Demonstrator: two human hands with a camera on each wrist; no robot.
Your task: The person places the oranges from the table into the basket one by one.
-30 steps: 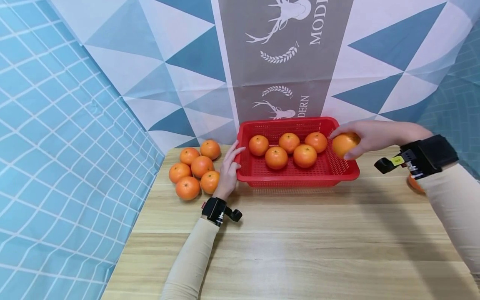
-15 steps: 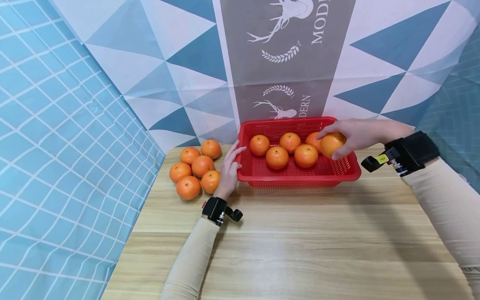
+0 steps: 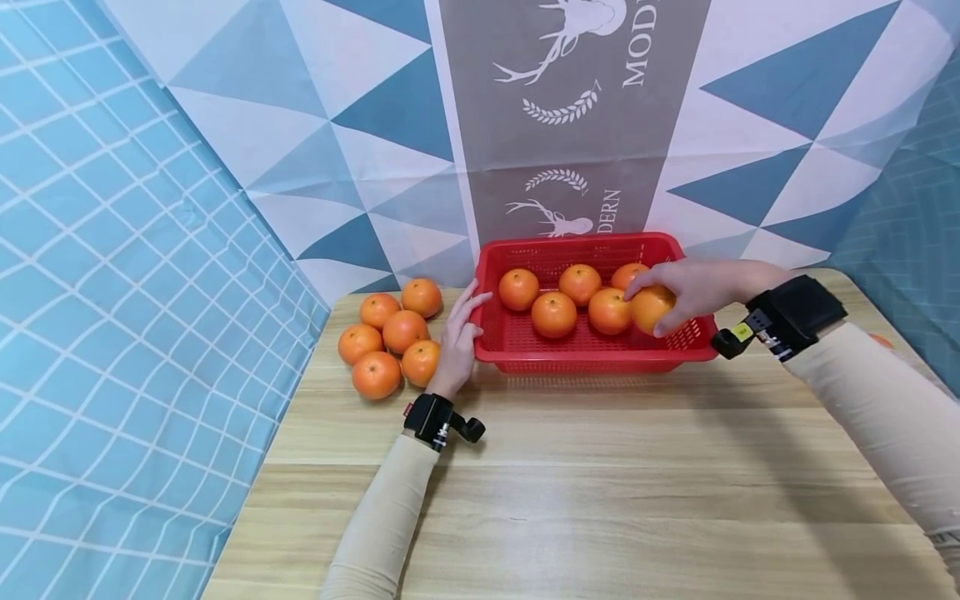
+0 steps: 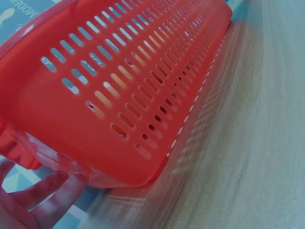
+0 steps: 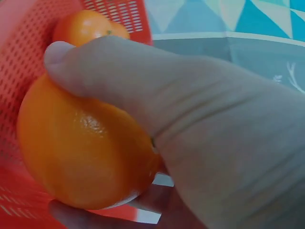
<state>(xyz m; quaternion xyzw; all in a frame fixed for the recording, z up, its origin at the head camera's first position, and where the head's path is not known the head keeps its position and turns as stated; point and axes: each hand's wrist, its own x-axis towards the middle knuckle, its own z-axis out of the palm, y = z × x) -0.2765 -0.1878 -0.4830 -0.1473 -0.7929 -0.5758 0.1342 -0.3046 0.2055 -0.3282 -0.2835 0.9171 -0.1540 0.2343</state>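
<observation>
My right hand holds an orange low inside the right end of the red plastic basket. In the right wrist view the thumb lies over this orange, with fingers curled beneath it. Several other oranges sit in the basket, the nearest ones right beside the held orange. My left hand rests against the basket's left end, fingers spread and mostly straight at the rim. The left wrist view shows those fingertips touching the end wall of the slotted basket.
Several oranges lie grouped on the wooden table, just left of the left hand. Another orange shows partly behind the right sleeve. A patterned cloth wall stands right behind the basket.
My right hand has carried the orange leftward and down, from over the basket's right rim to beside the oranges inside. The left hand stays at the basket's left end.
</observation>
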